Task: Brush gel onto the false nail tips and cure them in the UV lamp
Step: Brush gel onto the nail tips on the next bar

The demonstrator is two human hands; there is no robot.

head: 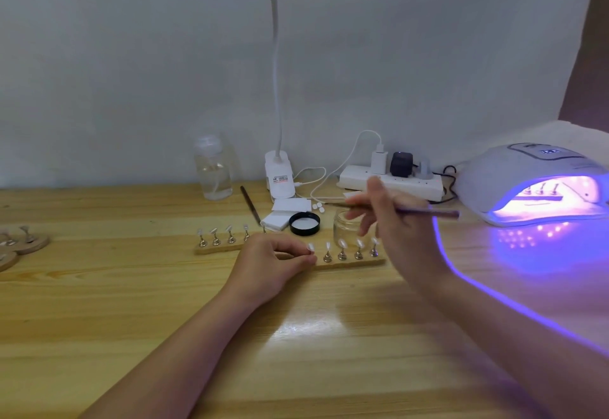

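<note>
Your left hand [273, 262] pinches nail tip [310, 247] at wooden strip [349, 265] on table [131, 320]. Your right hand [392, 221] grips brush [428, 212] above open gel jar [346, 227]. Lit UV lamp [527, 181] far right, stands inside.

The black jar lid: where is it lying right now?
In the head view the lid lies open side up on the table, centre, just left of the glass jar and right of the white pads, behind the nail strips.
</note>
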